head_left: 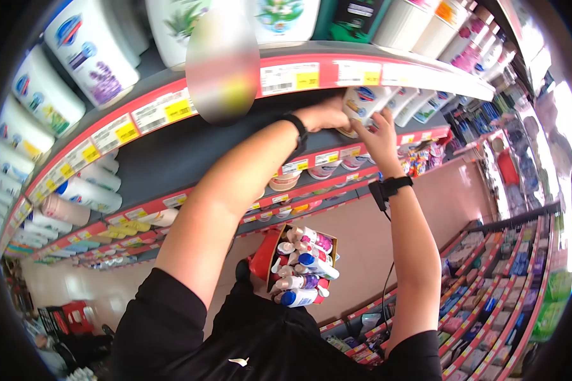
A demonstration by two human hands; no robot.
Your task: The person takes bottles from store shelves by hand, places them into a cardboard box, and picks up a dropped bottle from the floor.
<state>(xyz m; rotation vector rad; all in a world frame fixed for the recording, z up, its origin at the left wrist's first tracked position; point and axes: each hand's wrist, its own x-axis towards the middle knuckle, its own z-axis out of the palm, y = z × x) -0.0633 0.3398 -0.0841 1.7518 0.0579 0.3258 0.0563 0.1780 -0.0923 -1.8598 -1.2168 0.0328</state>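
Both my hands are reaching into the grey shelf (184,149) under the upper price rail. A white bottle (364,101) with a blue-and-red logo stands slightly tilted between them, at the end of a row of similar white bottles (426,105). My right hand (379,138) is closed around its lower right side, thumb and fingers on the bottle. From the left, my left hand (324,117) presses its fingers to the bottle's side; some of those fingers are hidden. A pale edge of something shows below the bottle, too small to name.
Below me on the floor stands an open box (272,267) packed with pump and cap bottles, beside a red container (264,254). Large white bottles (95,57) line the upper shelf. Another product rack (483,279) is at the lower right, and a red basket (76,314) at the lower left.
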